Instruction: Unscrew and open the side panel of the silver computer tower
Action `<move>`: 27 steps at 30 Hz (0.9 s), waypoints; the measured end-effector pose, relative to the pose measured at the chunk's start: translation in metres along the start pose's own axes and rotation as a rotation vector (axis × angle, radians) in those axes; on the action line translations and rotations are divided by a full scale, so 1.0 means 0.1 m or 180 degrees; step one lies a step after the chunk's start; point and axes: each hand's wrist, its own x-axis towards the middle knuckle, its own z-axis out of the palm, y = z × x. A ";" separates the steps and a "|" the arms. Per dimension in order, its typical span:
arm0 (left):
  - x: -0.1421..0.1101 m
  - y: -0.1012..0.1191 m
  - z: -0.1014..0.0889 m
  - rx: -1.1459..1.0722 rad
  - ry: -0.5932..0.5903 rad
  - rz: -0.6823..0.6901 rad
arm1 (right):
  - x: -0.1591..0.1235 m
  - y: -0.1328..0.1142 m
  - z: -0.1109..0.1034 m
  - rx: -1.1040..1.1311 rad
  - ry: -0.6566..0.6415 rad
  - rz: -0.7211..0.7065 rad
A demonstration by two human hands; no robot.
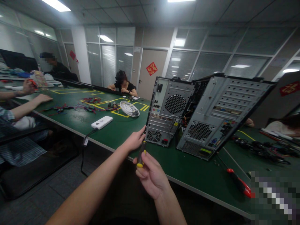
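Note:
My right hand (pixel 153 175) is closed around a screwdriver (pixel 141 157) with a dark handle and yellow accents. Its front end points up and away, towards the lower left edge of a computer case (pixel 161 120). At that same edge my left hand (pixel 134 140) grips the case, with its fingertips partly hidden. The case stands upright, its back panel of ports, fan grille and slots facing me. To its right a second, larger computer case (pixel 201 122) stands tilted in view, and some wires show between the two.
A red-and-black screwdriver (pixel 239 182) lies at the right. Left of the cases are a white power bank (pixel 102 122) with a cable over the table edge, a white basket (pixel 129 109) and tangled wires (pixel 70 107). Black cables (pixel 262 148) lie far right. Other people sit around the green table.

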 end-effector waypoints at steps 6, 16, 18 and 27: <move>-0.01 0.03 -0.02 0.0013 -0.0016 -0.0044 | -0.01 -0.06 0.00 0.0130 -0.0136 0.0095; -0.01 0.05 -0.03 -0.0024 -0.0027 -0.0074 | -0.03 -0.03 0.00 -0.0026 0.0000 -0.0050; -0.01 0.04 -0.02 -0.0004 -0.0030 -0.0092 | -0.04 -0.03 0.01 -0.0032 0.0015 -0.0029; -0.01 0.03 -0.01 0.0035 -0.0038 -0.0018 | -0.03 -0.03 -0.02 0.0087 -0.0090 0.0051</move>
